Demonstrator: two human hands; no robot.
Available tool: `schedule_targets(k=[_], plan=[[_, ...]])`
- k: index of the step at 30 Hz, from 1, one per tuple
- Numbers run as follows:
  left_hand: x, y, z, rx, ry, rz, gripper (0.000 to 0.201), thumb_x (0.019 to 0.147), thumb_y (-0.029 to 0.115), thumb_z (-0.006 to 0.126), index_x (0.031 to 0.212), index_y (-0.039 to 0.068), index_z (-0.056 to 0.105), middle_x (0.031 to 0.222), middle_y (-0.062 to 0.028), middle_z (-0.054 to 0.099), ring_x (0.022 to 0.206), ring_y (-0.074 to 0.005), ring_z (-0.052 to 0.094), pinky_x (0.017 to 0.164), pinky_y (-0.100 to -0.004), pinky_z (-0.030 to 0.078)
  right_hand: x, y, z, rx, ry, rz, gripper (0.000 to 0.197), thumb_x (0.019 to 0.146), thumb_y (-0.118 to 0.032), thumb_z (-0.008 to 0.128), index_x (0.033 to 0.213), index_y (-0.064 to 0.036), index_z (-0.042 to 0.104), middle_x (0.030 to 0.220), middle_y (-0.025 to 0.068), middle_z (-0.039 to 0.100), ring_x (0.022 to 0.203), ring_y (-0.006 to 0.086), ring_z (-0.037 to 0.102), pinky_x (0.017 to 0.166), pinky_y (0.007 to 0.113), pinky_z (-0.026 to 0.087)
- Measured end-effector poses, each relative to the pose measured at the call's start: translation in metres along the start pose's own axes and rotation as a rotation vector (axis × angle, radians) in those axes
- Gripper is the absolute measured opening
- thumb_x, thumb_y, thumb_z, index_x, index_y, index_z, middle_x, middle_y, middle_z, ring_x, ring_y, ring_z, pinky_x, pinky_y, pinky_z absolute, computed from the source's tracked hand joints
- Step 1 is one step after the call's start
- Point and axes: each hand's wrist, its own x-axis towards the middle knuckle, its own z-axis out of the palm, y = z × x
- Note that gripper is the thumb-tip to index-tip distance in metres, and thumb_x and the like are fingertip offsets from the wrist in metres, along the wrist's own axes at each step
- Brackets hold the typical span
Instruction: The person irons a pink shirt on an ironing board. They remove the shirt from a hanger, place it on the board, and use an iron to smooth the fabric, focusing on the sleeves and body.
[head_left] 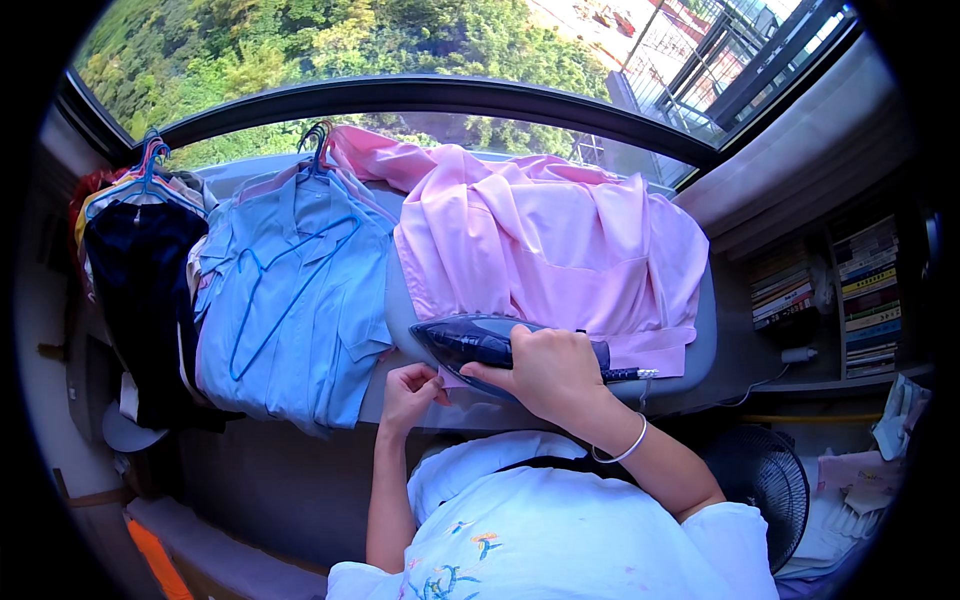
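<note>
Head view: nearest, a white embroidered top [570, 520] is worn. By the right hand [560, 372], a dark iron [465, 342] is held, closed around its handle; by the left hand [408, 396], a pink edge is pinched just beside the iron. The pink garment [560, 270] is spread on the board [704, 335], under and beyond the iron. At left, a light-blue shirt [285, 265] is topped by a blue hanger [262, 268]. At far right, books [870, 290] with printed spines are held in a shelf [833, 320].
</note>
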Motion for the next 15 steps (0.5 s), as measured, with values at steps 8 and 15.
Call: schedule_targets(k=[8,15], plan=[[0.000,-0.002,0.004,-0.022,0.036,0.025,0.011,0.085,0.001,0.058,0.076,-0.003,0.063,0.067,-0.0071,0.064,0.059,-0.0133,0.064,0.058,-0.0253,0.053,-0.023,0.040,-0.005,-0.064,-0.031,0.003,0.067,0.074,-0.067,0.065,0.064,-0.0007,0.060,0.057,0.0164,0.061,0.052,0.0307,0.065,0.052,0.039,0.052],[-0.003,-0.004,0.006,-0.067,0.079,0.045,0.010,0.084,0.001,0.059,0.075,-0.003,0.064,0.067,-0.0063,0.064,0.058,-0.0132,0.063,0.058,-0.0248,0.053,-0.059,0.115,-0.015,-0.097,-0.002,0.119,0.068,0.072,-0.067,0.066,0.066,0.0000,0.062,0.059,0.0168,0.062,0.054,0.0309,0.065,0.056,0.040,0.052]])
